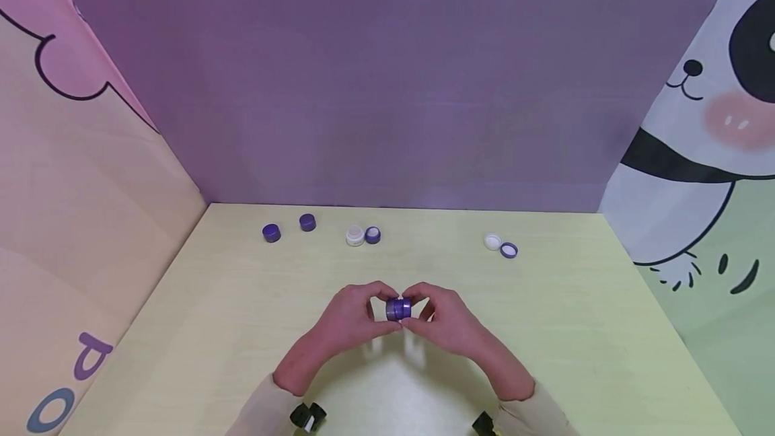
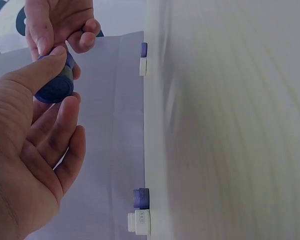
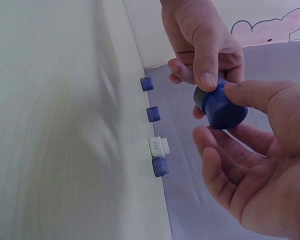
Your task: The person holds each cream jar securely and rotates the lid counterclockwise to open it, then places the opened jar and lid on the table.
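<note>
Between the two hands, above the middle of the table, a small purple cosmetic jar (image 1: 398, 309) is held sideways. My left hand (image 1: 348, 318) pinches its left end between thumb and fingertips. From the other side, my right hand (image 1: 448, 318) pinches the right end, which looks like its lid (image 3: 226, 112). In the left wrist view the jar's flat round end (image 2: 55, 92) shows beneath the left thumb. Lid and jar appear in line and touching; whether the thread is engaged I cannot tell.
Two purple capped jars (image 1: 271, 233) (image 1: 307, 222) stand at the table's back left. Near them, an uncapped white jar (image 1: 355, 237) touches an uncapped purple jar (image 1: 372, 235). At the back right lie a white lid (image 1: 493, 241) and a purple-rimmed lid (image 1: 509, 250). A purple backdrop (image 1: 399, 99) rises behind.
</note>
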A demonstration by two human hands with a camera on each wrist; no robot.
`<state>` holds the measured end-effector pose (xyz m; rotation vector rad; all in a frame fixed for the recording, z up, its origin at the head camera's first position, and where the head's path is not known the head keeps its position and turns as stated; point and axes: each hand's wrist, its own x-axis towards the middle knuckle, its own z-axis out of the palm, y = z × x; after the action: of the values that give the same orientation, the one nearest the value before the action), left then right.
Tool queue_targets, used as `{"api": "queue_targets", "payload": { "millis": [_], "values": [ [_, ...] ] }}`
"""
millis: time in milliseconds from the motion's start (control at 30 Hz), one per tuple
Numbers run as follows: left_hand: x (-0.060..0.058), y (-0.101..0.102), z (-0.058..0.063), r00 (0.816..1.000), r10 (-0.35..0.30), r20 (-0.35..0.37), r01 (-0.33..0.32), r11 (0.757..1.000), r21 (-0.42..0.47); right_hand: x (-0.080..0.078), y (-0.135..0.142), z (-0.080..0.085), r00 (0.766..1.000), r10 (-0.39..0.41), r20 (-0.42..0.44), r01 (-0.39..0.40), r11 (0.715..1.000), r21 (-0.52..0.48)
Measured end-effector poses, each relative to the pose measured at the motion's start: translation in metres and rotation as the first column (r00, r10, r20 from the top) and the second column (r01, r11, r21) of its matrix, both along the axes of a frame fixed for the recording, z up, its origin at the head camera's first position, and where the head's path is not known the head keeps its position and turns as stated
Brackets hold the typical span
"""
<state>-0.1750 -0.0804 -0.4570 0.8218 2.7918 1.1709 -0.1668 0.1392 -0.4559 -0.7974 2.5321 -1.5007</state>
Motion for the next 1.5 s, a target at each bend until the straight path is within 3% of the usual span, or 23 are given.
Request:
{"api": "queue_targets", "payload": {
  "millis": [400, 800, 1067, 1300, 1500],
  "values": [
    [-0.002, -0.001, -0.001, 0.999, 0.033, -0.013, -0.033, 0.999, -0.003, -0.003, 0.005, -0.005, 1.000, -0.003, -0.009, 0.003, 1.000, -0.012],
    [-0.002, -0.004, 0.002, 0.998, 0.056, 0.026, -0.057, 0.998, 0.021, -0.005, 0.012, -0.007, 0.998, -0.055, 0.000, 0.055, 0.998, 0.009],
    [0.000, -0.004, 0.000, 0.998, 0.039, 0.046, -0.040, 0.999, 0.014, -0.012, 0.022, -0.010, 0.991, -0.131, -0.014, 0.132, 0.988, 0.080],
    [0.000, -0.004, -0.002, 0.996, 0.049, 0.069, -0.049, 0.999, 0.001, -0.022, 0.037, -0.006, 0.968, -0.240, -0.078, 0.249, 0.957, 0.146],
    [-0.001, -0.003, -0.004, 0.996, 0.046, 0.078, -0.046, 0.999, -0.007, -0.032, 0.054, -0.007, 0.959, -0.273, -0.080, 0.284, 0.939, 0.193]
  ]
}}
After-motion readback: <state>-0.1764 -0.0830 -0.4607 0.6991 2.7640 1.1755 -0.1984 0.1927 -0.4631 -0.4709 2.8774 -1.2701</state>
